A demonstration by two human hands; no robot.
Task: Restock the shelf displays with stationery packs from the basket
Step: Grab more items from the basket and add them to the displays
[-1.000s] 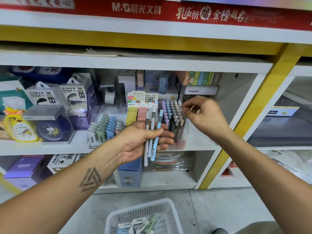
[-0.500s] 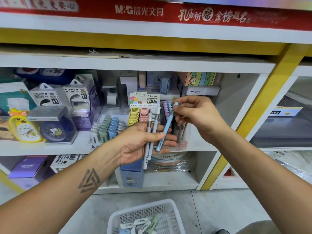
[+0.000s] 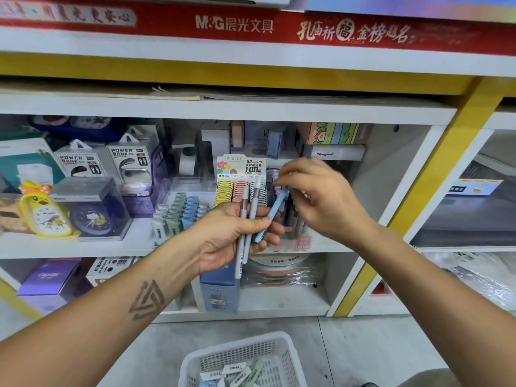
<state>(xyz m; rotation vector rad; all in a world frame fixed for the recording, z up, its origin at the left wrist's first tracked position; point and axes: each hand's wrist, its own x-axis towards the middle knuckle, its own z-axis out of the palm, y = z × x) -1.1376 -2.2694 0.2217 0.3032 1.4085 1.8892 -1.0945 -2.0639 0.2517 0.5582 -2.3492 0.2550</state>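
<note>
**Pens passed from hand to hand at the shelf**

The shelf (image 3: 391, 241) carries the pen display (image 3: 290, 219), a clear holder of upright pens just right of the lead-refill rack (image 3: 240, 191). On the floor below, the basket (image 3: 290, 356) holds the remaining packs, within reach. The left hand (image 3: 231, 236) is raised before the display as a magazine, thumb clamping two grey pens (image 3: 247, 216) against the fingers. The right hand (image 3: 321, 199) pinches the upper end of the blue pen (image 3: 272, 213), whose lower end lies against the left fingers; the top-end hold probably suits lowering it upright into the holder.
</note>
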